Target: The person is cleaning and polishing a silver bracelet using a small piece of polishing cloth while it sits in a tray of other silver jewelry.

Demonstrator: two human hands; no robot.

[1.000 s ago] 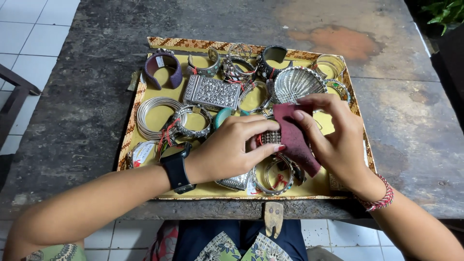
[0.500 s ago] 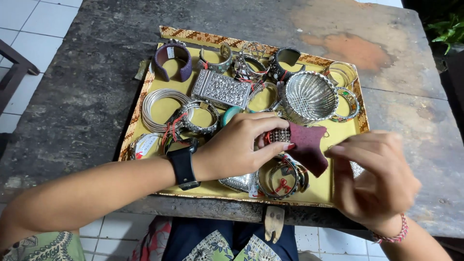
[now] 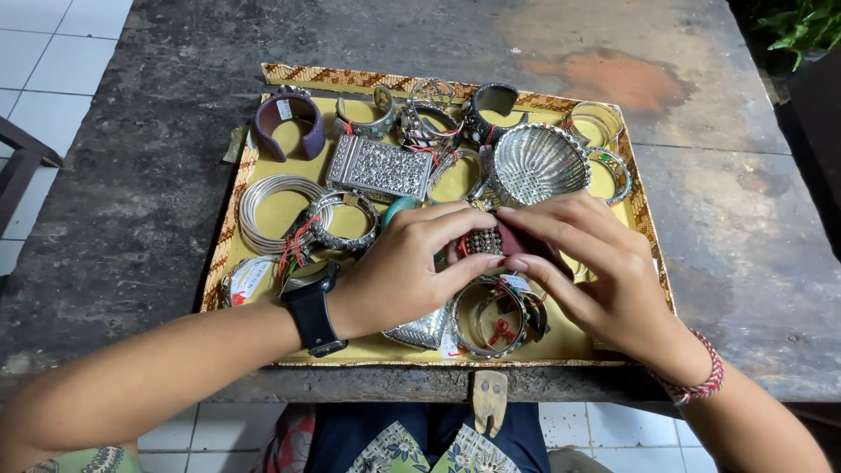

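Both hands meet over a yellow tray [image 3: 263, 215] with a woven rim that is full of silver jewellery. My left hand [image 3: 407, 263], with a black watch on its wrist, grips a studded silver bangle [image 3: 482, 241]. My right hand [image 3: 596, 276] presses a dark red cloth [image 3: 519, 238] against that bangle. A bead bracelet sits on the right wrist. Just below the hands lie a silver ring bangle with a red tie [image 3: 491, 320] and an engraved silver piece [image 3: 425, 331].
Also on the tray are a silver shell-shaped dish [image 3: 539, 162], a rectangular embossed silver box [image 3: 378, 168], a purple cuff [image 3: 289, 123], stacked thin bangles [image 3: 267, 210] and several other cuffs. The tray rests on a dark stone table [image 3: 105, 201]. Green leaves [image 3: 802, 31] show top right.
My right hand, which had pulled away to the right with the red cloth spread out, has come back and now presses the cloth onto the bangle in my left hand.
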